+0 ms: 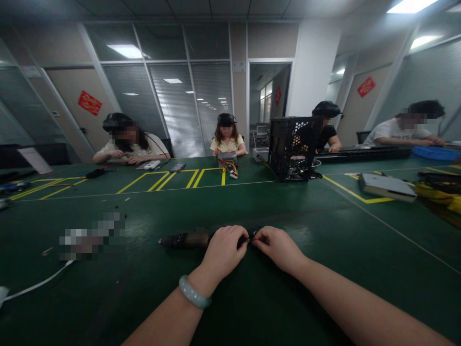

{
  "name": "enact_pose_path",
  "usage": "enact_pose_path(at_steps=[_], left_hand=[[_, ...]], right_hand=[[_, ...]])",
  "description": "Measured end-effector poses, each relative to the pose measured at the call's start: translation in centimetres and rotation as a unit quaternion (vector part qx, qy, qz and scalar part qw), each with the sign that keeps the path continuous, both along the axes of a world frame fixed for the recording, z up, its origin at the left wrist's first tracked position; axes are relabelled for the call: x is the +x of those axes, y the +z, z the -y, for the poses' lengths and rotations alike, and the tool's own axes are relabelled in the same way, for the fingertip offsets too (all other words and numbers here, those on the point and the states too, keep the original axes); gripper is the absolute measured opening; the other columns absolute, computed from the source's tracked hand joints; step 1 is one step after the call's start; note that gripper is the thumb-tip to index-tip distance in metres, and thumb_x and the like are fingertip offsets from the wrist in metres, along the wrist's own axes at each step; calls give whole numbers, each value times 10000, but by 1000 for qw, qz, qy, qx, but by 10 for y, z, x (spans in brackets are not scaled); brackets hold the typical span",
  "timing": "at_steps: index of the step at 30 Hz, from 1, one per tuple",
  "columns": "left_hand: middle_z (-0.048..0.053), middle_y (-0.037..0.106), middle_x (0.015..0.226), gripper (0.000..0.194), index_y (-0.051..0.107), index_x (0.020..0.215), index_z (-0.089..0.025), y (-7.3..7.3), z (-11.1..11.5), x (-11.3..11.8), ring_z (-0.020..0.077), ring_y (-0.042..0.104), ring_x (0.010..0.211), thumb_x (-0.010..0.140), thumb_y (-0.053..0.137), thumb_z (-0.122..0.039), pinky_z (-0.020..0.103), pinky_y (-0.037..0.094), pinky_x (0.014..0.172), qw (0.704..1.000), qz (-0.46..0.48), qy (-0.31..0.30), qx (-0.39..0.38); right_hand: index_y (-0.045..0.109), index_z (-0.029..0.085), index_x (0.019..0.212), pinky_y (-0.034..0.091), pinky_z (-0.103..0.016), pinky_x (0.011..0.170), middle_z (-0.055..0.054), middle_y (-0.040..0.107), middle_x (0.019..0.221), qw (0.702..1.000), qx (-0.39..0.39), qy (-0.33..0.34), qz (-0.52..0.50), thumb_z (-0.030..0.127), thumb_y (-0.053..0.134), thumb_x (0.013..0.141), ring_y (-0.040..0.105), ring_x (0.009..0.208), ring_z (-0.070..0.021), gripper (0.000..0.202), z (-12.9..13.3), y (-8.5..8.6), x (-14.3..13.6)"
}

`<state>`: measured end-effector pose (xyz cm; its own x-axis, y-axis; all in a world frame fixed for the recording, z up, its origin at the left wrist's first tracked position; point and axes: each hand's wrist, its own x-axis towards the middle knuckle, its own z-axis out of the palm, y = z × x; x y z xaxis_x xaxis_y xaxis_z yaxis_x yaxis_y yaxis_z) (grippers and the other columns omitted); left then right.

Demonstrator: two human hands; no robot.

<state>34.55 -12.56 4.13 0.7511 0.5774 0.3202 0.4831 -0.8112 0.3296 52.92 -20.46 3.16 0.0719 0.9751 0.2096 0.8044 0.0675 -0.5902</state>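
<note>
A dark cylindrical tool with a narrow tip at its left end lies across the green table. My left hand is over its right part, with the thumb and fingers pinched together. Close beside it, my right hand is also pinched, its fingertips nearly meeting those of the left. Between the fingertips shows a tiny part, too small to make out. Something dark sits just behind the right fingertips. A pale bangle is round my left wrist.
A black computer case stands upright beyond my hands. A silver box lies at the right. At the left, a white cable runs to a blurred-out object. Several people sit across the green table.
</note>
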Motion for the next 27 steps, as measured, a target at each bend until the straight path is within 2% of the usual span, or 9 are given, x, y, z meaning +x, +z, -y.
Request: enact_pose_path(at_steps=[6,13,27], left_hand=[[-9,646,1012,152,611,988,-241,3,1,0,193,591,958,851,573,-189,374,447,873,1000,-7,-3,-1],[-5,650,993,147,612,956,-239,0,-2,0,199,589,945,833,580,-165,374,441,862,1000,8,-14,12],[14,650,1037,153,610,1004,-236,3,1,0,207,589,972,858,567,-225,384,445,881,1000,1,-7,10]], right_hand=[[708,228,888,429,-254,719,-2,676,919,1000,-3,-1,1,252,614,871,612,827,-154,99,0,1,-1],[709,224,873,427,-256,727,-9,676,901,1000,5,-1,5,258,610,870,613,825,-158,104,-1,-2,0],[706,221,884,433,-255,725,-8,676,909,1000,-1,-1,5,263,609,872,615,818,-155,106,0,1,-2]])
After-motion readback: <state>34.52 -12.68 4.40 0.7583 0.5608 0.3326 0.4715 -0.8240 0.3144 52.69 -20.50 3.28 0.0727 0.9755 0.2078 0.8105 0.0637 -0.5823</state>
